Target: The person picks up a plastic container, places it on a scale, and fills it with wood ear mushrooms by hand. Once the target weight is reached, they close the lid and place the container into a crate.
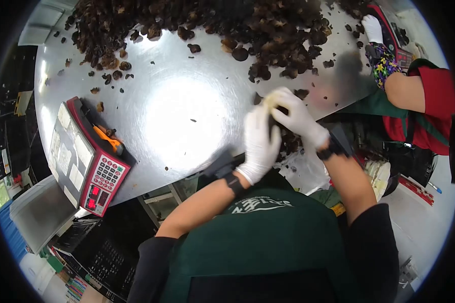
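Note:
Two white-gloved hands meet over the front edge of the metal table (136, 166). My left hand (259, 144) has its fingers raised against the right one, thumb a little apart. My right hand (296, 118) is bent inward with its fingers closed. A blurred pale yellowish patch and something dark show between the fingers; what is held is not clear. Just beyond lie dark brown wood ear mushroom pieces (302, 94). Below the hands, a clear plastic bag (301, 169) with dark pieces inside hangs by the table edge.
A large heap of dark mushroom pieces (202, 15) covers the far side. A red digital scale (106, 174) stands left, beside an orange-handled tool (107, 139). At right, a co-worker's gloved hand (372, 29) rests near another red scale (389, 38).

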The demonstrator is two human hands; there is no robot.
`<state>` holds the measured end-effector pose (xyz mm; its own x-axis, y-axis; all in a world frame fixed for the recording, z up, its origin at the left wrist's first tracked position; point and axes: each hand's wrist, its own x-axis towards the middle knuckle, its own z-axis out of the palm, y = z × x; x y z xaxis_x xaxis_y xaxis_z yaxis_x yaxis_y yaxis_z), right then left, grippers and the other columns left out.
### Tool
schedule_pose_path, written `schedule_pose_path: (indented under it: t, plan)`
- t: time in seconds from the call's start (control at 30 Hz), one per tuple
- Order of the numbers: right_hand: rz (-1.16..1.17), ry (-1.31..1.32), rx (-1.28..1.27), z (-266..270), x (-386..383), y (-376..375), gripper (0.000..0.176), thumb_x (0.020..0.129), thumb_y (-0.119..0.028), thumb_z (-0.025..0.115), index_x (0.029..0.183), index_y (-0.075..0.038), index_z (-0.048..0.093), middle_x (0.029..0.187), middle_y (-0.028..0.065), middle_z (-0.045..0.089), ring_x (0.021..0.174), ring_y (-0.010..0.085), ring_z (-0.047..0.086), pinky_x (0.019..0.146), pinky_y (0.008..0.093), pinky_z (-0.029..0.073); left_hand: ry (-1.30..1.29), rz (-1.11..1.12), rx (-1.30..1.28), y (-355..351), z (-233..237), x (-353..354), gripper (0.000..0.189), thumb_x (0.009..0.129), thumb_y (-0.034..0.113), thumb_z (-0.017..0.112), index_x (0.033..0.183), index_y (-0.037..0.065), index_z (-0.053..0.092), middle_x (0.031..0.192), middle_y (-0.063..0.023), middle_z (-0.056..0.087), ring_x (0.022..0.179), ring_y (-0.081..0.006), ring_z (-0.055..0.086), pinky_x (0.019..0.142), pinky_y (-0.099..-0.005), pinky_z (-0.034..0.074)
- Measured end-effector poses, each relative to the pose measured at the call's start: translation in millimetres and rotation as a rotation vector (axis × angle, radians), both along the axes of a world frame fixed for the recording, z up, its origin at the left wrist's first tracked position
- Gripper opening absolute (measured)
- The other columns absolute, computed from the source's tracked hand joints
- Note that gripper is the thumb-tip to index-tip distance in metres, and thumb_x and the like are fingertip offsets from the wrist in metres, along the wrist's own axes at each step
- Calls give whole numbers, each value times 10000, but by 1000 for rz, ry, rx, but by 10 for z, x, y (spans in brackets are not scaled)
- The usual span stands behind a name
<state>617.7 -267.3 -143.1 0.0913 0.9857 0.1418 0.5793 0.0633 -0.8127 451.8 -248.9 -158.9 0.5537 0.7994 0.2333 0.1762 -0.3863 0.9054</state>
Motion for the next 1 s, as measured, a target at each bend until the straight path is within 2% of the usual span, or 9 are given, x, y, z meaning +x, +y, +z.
schedule_pose_path:
  t: [0.17, 0.27, 0.37, 0.5, 0.6, 0.67, 0.73, 0.9, 1.0]
  plan:
    - [-203, -128, -119, 251, 347, -1047, 84, 813, -50, 643, 890, -22, 658, 987, 110, 693, 1016, 315, 617, 912, 384, 487, -14, -393, 0, -485, 61, 298, 619, 847, 127, 660, 1393, -26, 413, 1343, -261, 457, 1288, -450, 414, 1133, -549, 287]
    - [-323, -222, -269, 259, 485, -1406, 75, 810, -43, 663, 882, -28, 678, 939, 115, 688, 988, 290, 636, 881, 379, 494, 25, -703, -307, -451, 169, 344, 550, 885, 144, 643, 1385, 10, 459, 1346, -233, 502, 1262, -399, 501, 1099, -454, 400]
    - [-490, -258, -168, 324, 462, -1431, 80, 830, -14, 664, 907, -17, 687, 947, 122, 680, 936, 282, 657, 829, 363, 520, 39, -715, -125, -244, 313, 221, 463, 887, 100, 631, 1334, 35, 533, 1289, -205, 567, 1213, -381, 557, 1048, -409, 459]
    - [-594, -175, 6, 449, 242, -913, 126, 851, -8, 658, 968, -32, 701, 974, 118, 681, 900, 268, 671, 807, 342, 535, -48, -245, 120, 326, 245, 23, 409, 837, -36, 583, 1236, 54, 605, 1222, -188, 620, 1149, -372, 588, 993, -430, 483]
    - [-512, -16, 1, 458, 28, -235, 215, 866, -57, 644, 1070, -82, 704, 1120, 97, 661, 990, 257, 657, 850, 346, 541, 65, -109, 70, 650, 332, -281, 427, 849, -70, 552, 1261, 31, 593, 1234, -192, 609, 1140, -379, 588, 995, -424, 481]
    - [-425, -214, 143, 421, -145, 259, 253, 867, -92, 631, 1110, -112, 698, 1242, 74, 615, 1086, 257, 615, 905, 362, 527, 105, -46, 118, 679, 363, -540, 454, 843, -83, 550, 1281, 31, 586, 1246, -189, 603, 1152, -369, 589, 1009, -417, 476]
    - [-319, -288, 6, 264, -253, 593, 263, 860, -111, 619, 1108, -123, 704, 1280, 63, 589, 1116, 280, 578, 944, 377, 507, 153, -32, 72, 627, 423, -839, 463, 839, -86, 555, 1287, 30, 584, 1248, -187, 600, 1165, -361, 586, 1016, -412, 472]
    - [-254, -264, 108, -134, -254, 795, 171, 804, -44, 654, 968, -76, 689, 1080, 97, 630, 1034, 325, 584, 907, 412, 489, 252, 159, 29, 405, 648, -1644, 423, 846, -90, 563, 1257, 3, 593, 1249, -182, 601, 1193, -345, 582, 1025, -403, 470]
    - [-293, -310, 180, -83, -407, 690, 134, 817, -35, 656, 941, -74, 683, 1057, 104, 638, 1024, 335, 593, 922, 416, 476, 289, 405, 162, 423, 827, -2167, 412, 841, -117, 558, 1229, 9, 616, 1248, -162, 613, 1149, -295, 605, 920, -342, 506]
